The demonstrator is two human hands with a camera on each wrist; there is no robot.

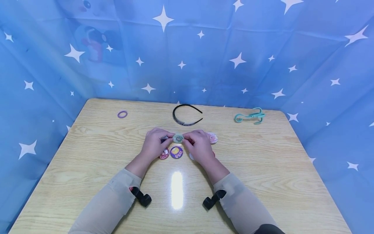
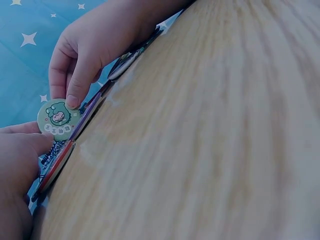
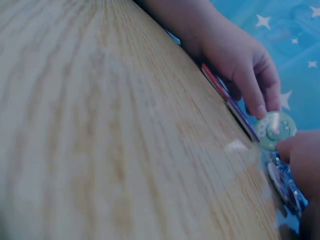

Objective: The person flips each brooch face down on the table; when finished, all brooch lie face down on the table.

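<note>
Both hands pinch a round green badge (image 1: pixel 178 138) with a cartoon figure, one at each side edge. The left hand (image 1: pixel 155 143) has thumb and fingertips on its left edge; the right hand (image 1: pixel 200 145) holds the right edge. In the left wrist view the badge (image 2: pixel 59 119) is tilted up, its printed face showing. Just below it in the head view lies a purple badge (image 1: pixel 176 152) with a yellow figure. A red badge (image 1: pixel 164 154) is partly under the left hand. A pink badge (image 1: pixel 213 137) and a whitish one (image 1: pixel 191 156) are partly hidden by the right hand.
Along the table's back are a purple ring (image 1: pixel 122 114) at left, a black headband (image 1: pixel 187 123) in the middle and a teal clip-like item (image 1: pixel 249 116) at right. A blue star-patterned curtain (image 1: pixel 204 65) stands behind the wooden table (image 1: pixel 263 182).
</note>
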